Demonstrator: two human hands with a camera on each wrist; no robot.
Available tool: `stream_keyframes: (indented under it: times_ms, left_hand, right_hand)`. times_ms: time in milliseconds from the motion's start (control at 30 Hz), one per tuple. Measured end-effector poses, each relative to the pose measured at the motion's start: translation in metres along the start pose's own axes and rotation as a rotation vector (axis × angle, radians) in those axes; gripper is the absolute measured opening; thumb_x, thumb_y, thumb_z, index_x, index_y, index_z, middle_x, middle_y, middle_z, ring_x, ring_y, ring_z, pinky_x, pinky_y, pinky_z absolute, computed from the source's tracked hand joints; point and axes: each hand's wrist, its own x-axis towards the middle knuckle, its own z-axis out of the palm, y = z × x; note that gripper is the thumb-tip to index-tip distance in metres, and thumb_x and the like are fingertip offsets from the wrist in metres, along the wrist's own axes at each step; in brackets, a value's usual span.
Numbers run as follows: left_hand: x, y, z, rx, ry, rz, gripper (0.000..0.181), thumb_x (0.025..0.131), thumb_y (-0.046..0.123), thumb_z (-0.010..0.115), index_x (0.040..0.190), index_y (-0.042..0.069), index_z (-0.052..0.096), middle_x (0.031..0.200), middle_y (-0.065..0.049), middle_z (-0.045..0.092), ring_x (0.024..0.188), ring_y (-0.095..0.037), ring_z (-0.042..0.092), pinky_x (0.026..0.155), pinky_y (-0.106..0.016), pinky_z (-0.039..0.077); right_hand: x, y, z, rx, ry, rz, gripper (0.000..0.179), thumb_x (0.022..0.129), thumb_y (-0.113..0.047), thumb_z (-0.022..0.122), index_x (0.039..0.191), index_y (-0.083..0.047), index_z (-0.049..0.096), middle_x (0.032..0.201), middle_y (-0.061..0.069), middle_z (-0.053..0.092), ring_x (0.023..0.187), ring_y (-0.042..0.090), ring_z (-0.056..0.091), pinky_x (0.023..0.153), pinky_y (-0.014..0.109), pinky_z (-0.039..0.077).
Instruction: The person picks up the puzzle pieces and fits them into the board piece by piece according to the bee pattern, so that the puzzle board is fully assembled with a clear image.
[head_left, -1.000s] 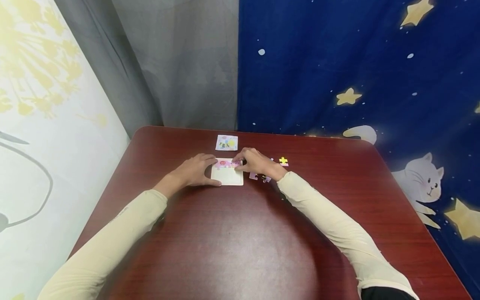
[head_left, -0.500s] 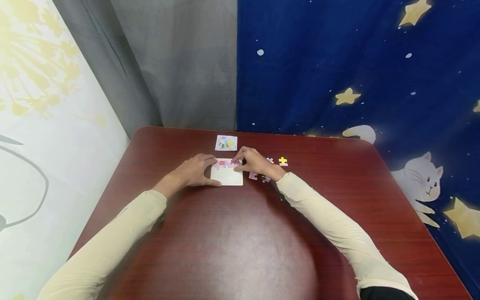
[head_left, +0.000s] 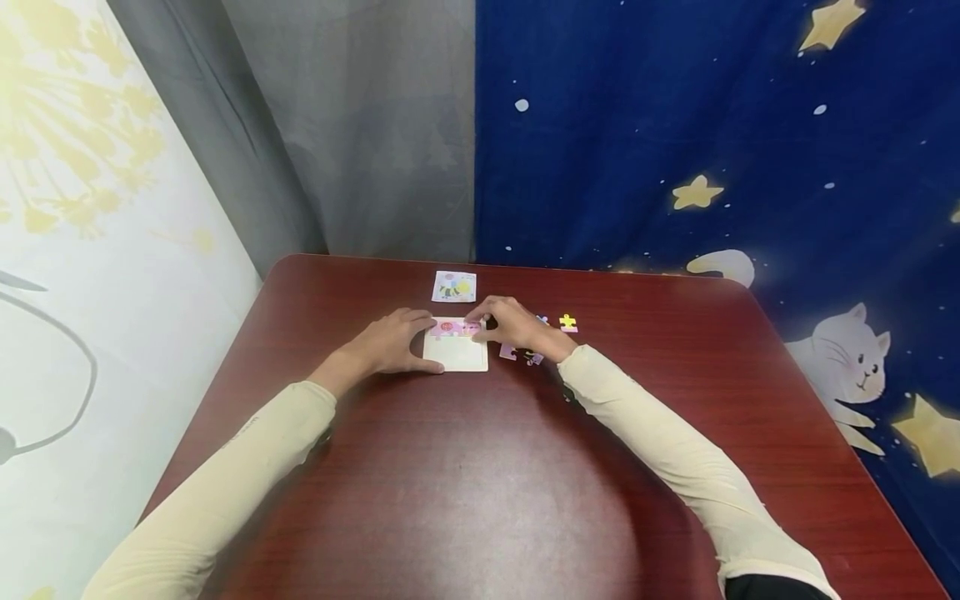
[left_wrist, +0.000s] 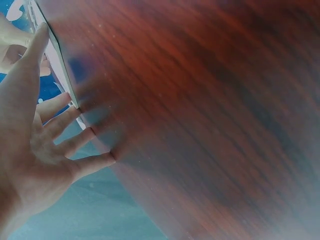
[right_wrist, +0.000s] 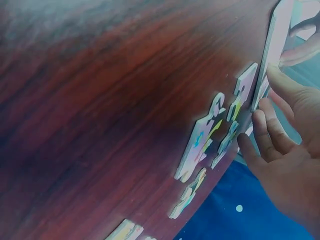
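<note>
A white puzzle board lies on the dark red table, with pink puzzle pieces along its far edge. My left hand steadies the board's left side: the thumb touches the near left corner and the index finger the far left corner. In the left wrist view its fingers are spread and straight, some resting on the table. Over the far right of the board, my right hand pinches a pink puzzle piece between thumb and index finger. That piece is partly hidden by the fingers.
Several loose puzzle pieces lie on the table right of the board, partly behind my right hand; a yellow piece is farthest right. A small bee picture card lies beyond the board. Curtains hang behind the table.
Both hands stay almost where they were. My right fingers keep at the pink piece on the board's far right, with only a slight shift of the whole view.
</note>
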Motion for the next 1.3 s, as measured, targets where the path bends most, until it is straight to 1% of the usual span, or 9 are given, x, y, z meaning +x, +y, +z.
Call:
stream_keyframes:
  times_ms: [133,267,400,667,867,1100,1300]
  left_hand:
    - [0.001,0.000,0.000,0.001,0.004,-0.005,0.102,0.077,0.076,0.076,0.152,0.010,0.054,0.157,-0.013,0.048,0.145,-0.033,0.043,0.115,-0.057,0.039]
    - [0.000,0.000,0.000,0.000,0.006,-0.004,0.103,0.077,0.076,0.076,0.152,0.010,0.054,0.157,-0.013,0.048,0.144,-0.034,0.043,0.115,-0.056,0.039]
    - [-0.001,0.000,-0.001,-0.003,0.011,0.000,0.102,0.077,0.075,0.077,0.151,0.009,0.054,0.157,-0.014,0.048,0.145,-0.034,0.043,0.115,-0.056,0.039]
    - [-0.002,-0.001,0.000,-0.006,0.023,0.012,0.102,0.077,0.074,0.078,0.151,0.008,0.054,0.157,-0.014,0.048,0.145,-0.035,0.042,0.115,-0.056,0.038]
    - [-0.002,-0.001,0.000,-0.007,0.023,0.004,0.101,0.077,0.073,0.078,0.151,0.008,0.054,0.157,-0.014,0.048,0.145,-0.035,0.042,0.115,-0.057,0.038]
    - [-0.002,-0.001,0.001,-0.009,0.018,0.006,0.102,0.077,0.074,0.077,0.151,0.008,0.054,0.157,-0.014,0.048,0.145,-0.035,0.042,0.115,-0.057,0.038]
    - [-0.002,0.001,0.002,-0.020,0.028,0.014,0.101,0.077,0.073,0.078,0.150,0.007,0.055,0.157,-0.015,0.049,0.145,-0.035,0.042,0.116,-0.056,0.037]
  right_hand:
    - [-0.004,0.004,-0.003,-0.012,0.027,-0.003,0.038,0.092,-0.019,0.082,0.127,-0.008,0.074,0.121,0.007,0.072,0.114,0.021,0.065,0.100,0.036,0.053]
    - [-0.009,0.010,-0.007,-0.046,0.054,-0.022,0.038,0.091,-0.019,0.083,0.126,-0.005,0.075,0.118,0.009,0.072,0.104,0.022,0.065,0.091,0.035,0.055]
    - [-0.014,0.014,-0.012,-0.061,0.069,-0.022,0.037,0.091,-0.018,0.083,0.125,-0.004,0.075,0.115,0.012,0.072,0.100,0.023,0.064,0.086,0.035,0.055]
    - [-0.024,0.026,-0.022,-0.070,0.081,0.026,0.039,0.091,-0.020,0.084,0.124,-0.003,0.075,0.114,0.012,0.073,0.104,0.023,0.066,0.092,0.035,0.054]
    - [-0.031,0.032,-0.027,-0.081,0.080,0.022,0.039,0.089,-0.020,0.085,0.122,-0.001,0.076,0.115,0.013,0.074,0.107,0.024,0.067,0.096,0.038,0.053]
    - [-0.037,0.037,-0.026,-0.108,0.053,0.025,0.037,0.089,-0.019,0.085,0.120,-0.002,0.077,0.111,0.013,0.074,0.103,0.024,0.068,0.092,0.037,0.055]
    - [-0.038,0.037,-0.026,-0.114,0.052,0.027,0.033,0.090,-0.018,0.084,0.119,-0.004,0.078,0.109,0.011,0.075,0.101,0.022,0.068,0.090,0.035,0.056]
